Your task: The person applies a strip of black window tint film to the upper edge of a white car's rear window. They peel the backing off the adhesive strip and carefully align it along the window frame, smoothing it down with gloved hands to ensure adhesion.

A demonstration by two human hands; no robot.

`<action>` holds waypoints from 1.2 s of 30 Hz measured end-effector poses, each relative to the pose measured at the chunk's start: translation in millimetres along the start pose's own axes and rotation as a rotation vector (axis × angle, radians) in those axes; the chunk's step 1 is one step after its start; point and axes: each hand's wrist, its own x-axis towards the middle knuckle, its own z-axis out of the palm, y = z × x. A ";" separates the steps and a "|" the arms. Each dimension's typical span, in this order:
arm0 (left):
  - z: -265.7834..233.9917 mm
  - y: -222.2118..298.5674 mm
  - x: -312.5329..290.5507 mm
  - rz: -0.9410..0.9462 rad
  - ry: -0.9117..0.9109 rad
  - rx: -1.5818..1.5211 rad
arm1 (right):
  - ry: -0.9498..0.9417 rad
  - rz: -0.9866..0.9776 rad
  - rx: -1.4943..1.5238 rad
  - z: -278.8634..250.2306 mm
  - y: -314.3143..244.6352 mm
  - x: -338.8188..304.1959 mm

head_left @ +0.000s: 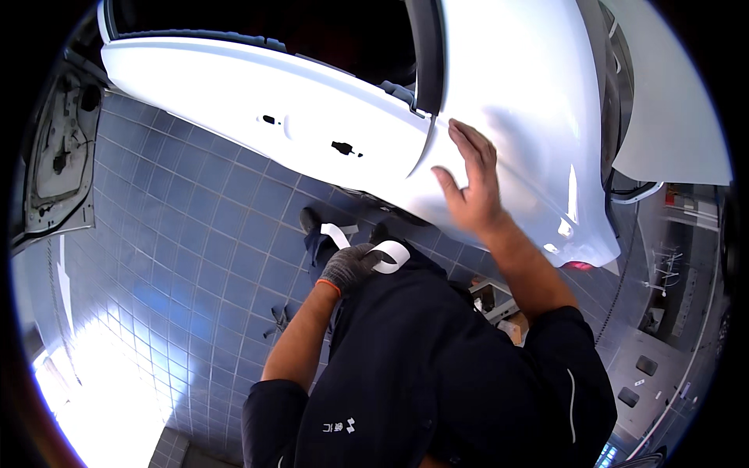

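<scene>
Strip of curled white material (401, 253) sits gripped in that grey-gloved left hand (353, 265); the bare right hand (474, 183), spread open, overlaps glossy white car bodywork (515, 70), contact unclear.

The car body (519, 62) is smooth, glossy painted metal with sharp highlights, beside matt black window trim (429, 66). The white strip (402, 255) looks like smooth, matt paper, against a rough knitted cloth glove (342, 270) and a dull, soft cloth shirt (460, 366). The floor tiles (199, 207) have a smooth, reflective sheen.
</scene>
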 end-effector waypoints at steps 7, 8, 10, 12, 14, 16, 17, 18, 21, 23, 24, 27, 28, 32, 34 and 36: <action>-7.6 -5.3 -20.7 0.102 0.063 0.075 | -0.318 -0.181 -0.458 11.0 21.9 52.2; -12.5 -5.5 -23.5 0.135 0.078 0.074 | -0.359 -0.169 -0.497 13.1 23.0 42.8; -29.0 10.5 -30.2 -0.009 0.066 -0.051 | -0.448 -0.157 -0.578 15.8 22.0 31.6; -46.5 10.0 -31.5 -0.070 0.062 -0.157 | -0.417 -0.089 -0.507 15.8 11.0 24.0; -66.3 -6.4 -32.9 -0.058 0.064 -0.239 | -0.377 0.015 -0.407 17.3 2.8 25.5; -85.3 -36.2 -32.3 0.107 0.154 -0.225 | -0.201 0.241 -0.375 20.1 -8.1 49.4; -100.2 -48.2 -36.2 0.184 0.168 -0.057 | -0.198 0.405 -0.395 23.9 -10.0 57.4; -114.1 -49.7 -41.1 0.168 0.151 -0.014 | -0.188 0.577 -0.414 27.4 -10.5 62.2; -151.6 -60.9 -58.0 0.184 0.115 0.083 | -0.049 0.652 -0.545 50.8 -6.5 69.5; -170.0 -66.6 -71.0 0.101 0.050 0.025 | -0.052 0.784 -0.578 54.9 -12.6 77.3; -178.7 -65.5 -78.6 0.055 0.021 -0.003 | -0.043 0.804 -0.584 58.0 -15.6 80.6; -200.6 -74.1 -90.1 0.010 0.000 -0.039 | -0.019 0.885 -0.569 62.1 -24.5 89.4; -208.5 -78.8 -93.1 0.069 0.004 0.033 | -0.005 0.895 -0.541 62.2 -29.6 87.8; -232.5 -68.7 -91.4 -0.012 -0.041 0.017 | 0.068 0.855 -0.328 77.6 -63.5 56.1; -242.7 -66.4 -76.8 0.199 -0.029 0.435 | -0.276 0.971 0.147 93.1 -130.3 55.4; -243.5 -41.7 -58.8 0.423 -0.065 0.455 | -0.474 0.662 0.359 145.4 -171.0 14.4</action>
